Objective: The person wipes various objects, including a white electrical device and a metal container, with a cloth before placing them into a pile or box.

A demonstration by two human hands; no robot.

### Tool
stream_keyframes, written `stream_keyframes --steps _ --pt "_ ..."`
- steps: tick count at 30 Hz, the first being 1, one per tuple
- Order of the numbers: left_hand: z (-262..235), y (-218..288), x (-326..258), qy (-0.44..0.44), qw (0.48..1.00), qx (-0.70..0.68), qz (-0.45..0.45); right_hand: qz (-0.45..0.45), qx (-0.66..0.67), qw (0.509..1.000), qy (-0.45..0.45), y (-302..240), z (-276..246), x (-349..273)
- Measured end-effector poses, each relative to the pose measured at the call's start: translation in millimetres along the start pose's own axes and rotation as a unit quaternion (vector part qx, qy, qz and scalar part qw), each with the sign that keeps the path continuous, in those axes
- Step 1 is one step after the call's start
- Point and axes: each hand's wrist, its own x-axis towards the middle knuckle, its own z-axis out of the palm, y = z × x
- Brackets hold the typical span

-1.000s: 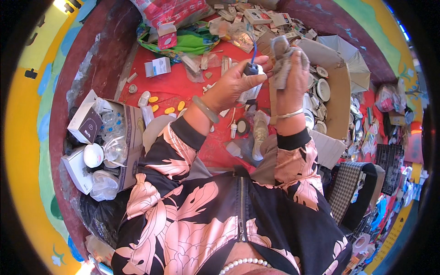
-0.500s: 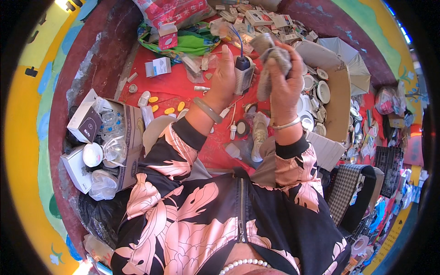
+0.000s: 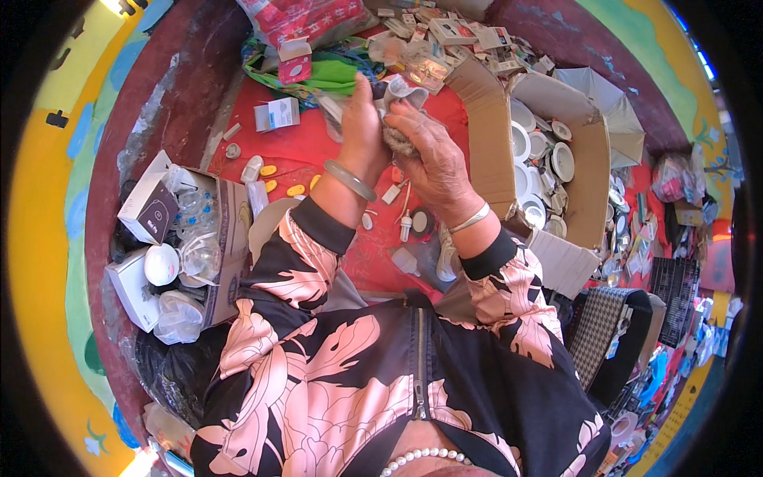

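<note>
My two hands meet above the red ground sheet, in front of my body. In my right hand is a bunched grey rag, its fingers closed over it. The rag presses against what my left hand holds, a small white box-shaped device with a dark end and wires. Most of that device is hidden now behind the rag and fingers; only a dark bit shows by the left fingertips. Below the hands lie a white plug-like piece on a cord and a round dark-rimmed lamp part.
To the right stands an open cardboard box of round white lamps. A carton with bulbs and small boxes is at the left. Yellow oval pieces lie on the sheet. Small packages are piled at the far side.
My right hand has moved left with the rag and now presses it to the device in my left hand. The left hand has shifted slightly left, and the device has become mostly hidden.
</note>
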Motion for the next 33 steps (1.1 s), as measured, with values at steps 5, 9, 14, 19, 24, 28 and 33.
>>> stream_keyframes --steps 5,9,14,19,24,28,33 --pt "-13 10 11 0.004 0.999 -0.043 -0.002 0.118 0.122 0.984 -0.048 3 -15 -1" --pt "-7 8 12 0.057 0.993 -0.099 -0.031 0.356 0.33 0.871 0.081 36 -35 -2" --pt "-4 1 10 0.058 0.992 -0.108 -0.041 0.323 0.142 0.916 0.192 60 -55 -2" --pt "-10 -5 13 0.024 0.993 -0.103 -0.053 0.279 -0.064 0.952 0.113 61 -76 -1" --pt "-9 -13 14 0.041 0.996 -0.07 -0.043 0.325 0.125 0.924 0.157 71 -82 -4" --pt "-9 -17 14 0.05 0.997 -0.042 -0.033 0.361 0.305 0.849 0.237 66 -84 -2" --pt "-3 -17 7 0.043 0.998 0.006 -0.054 0.379 0.425 0.795 0.208 19 -68 8"
